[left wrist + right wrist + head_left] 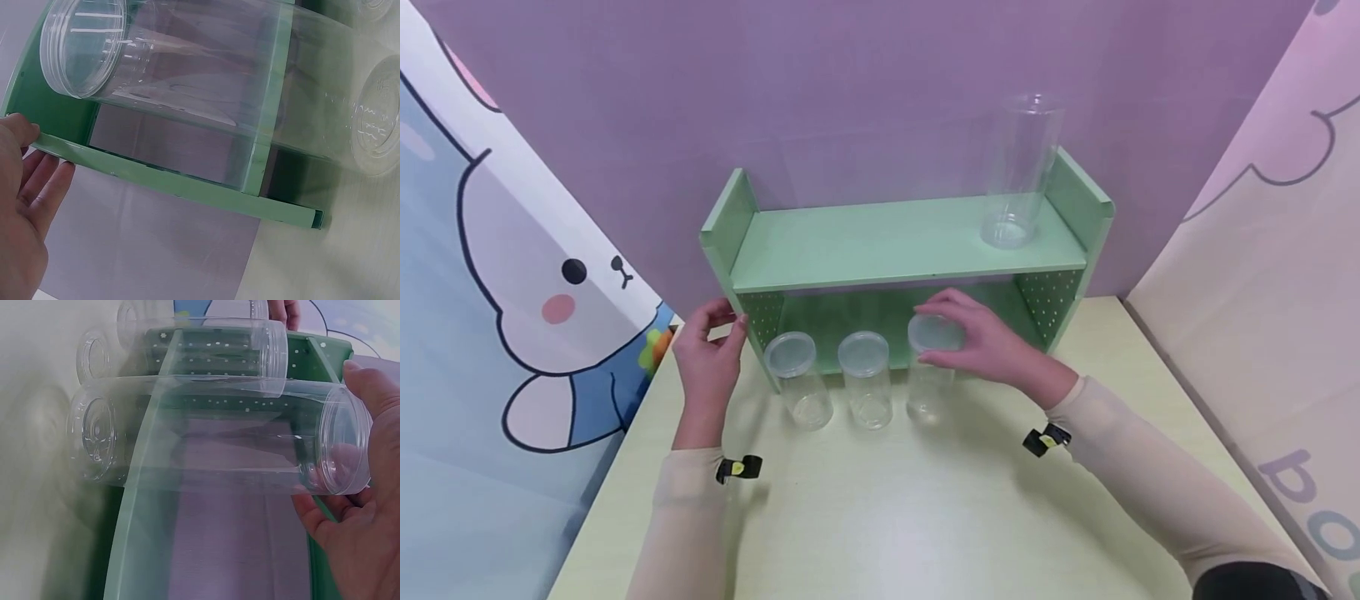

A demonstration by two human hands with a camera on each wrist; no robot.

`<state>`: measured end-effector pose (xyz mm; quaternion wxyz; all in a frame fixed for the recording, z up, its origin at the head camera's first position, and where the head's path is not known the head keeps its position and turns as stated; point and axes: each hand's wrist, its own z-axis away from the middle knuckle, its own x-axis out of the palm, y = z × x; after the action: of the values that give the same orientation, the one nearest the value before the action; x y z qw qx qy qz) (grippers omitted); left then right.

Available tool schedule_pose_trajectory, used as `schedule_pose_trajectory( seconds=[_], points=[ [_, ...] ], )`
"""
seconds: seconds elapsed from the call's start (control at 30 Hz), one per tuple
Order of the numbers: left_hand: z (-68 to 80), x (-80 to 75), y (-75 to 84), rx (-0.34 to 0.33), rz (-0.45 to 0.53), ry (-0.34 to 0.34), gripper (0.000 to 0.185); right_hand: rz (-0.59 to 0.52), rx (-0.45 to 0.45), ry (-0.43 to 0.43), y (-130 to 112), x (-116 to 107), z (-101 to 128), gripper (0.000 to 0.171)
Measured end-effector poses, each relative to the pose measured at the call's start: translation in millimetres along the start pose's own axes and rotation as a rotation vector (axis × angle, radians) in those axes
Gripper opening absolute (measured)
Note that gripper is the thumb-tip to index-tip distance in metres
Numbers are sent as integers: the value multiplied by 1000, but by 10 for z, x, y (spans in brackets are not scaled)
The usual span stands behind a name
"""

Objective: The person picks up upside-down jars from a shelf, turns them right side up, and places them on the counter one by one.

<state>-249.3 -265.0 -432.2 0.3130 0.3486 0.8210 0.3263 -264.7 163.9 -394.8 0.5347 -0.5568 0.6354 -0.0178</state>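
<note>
My right hand [988, 342] grips a clear cylindrical plastic jar [931, 387] around its lid, thumb on one side and fingers on the other; this jar [231, 437] stands upright on the table. To its left are two like jars with translucent lids, a middle jar [868, 392] and a left jar [805, 400], both upright before the green two-tier shelf [857, 242]. My left hand [709, 358] holds the front edge of the shelf's left side panel [156, 178], with thumb and fingers on either side of it.
A taller-looking clear jar [1021, 179] stands at the right end of the upper shelf. The pale wooden table [880, 517] stretches in front of the jars. A purple backdrop [880, 92] hangs behind, with printed cartoon cloths [550, 250] at the sides.
</note>
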Motion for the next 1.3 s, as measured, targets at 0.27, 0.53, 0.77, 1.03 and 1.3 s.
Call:
schedule_pose_trajectory(
  seconds=[0.27, 0.53, 0.77, 1.03, 1.3],
  points=[
    [2, 13, 1, -14, -12, -6, 30, -3, 69, -26, 36, 46, 18, 67],
    [-7, 29, 11, -11, 6, -5, 28, 27, 82, -41, 134, 125, 100, 65],
    [-11, 33, -11, -5, 7, -9, 30, 34, 71, -36, 182, 196, 154, 67],
    [-5, 13, -21, 5, 17, 10, 28, -15, 60, 15, 235, 288, 188, 68],
    [3, 5, 22, 15, 42, 13, 26, -50, 66, 36, 258, 325, 211, 70]
  ],
)
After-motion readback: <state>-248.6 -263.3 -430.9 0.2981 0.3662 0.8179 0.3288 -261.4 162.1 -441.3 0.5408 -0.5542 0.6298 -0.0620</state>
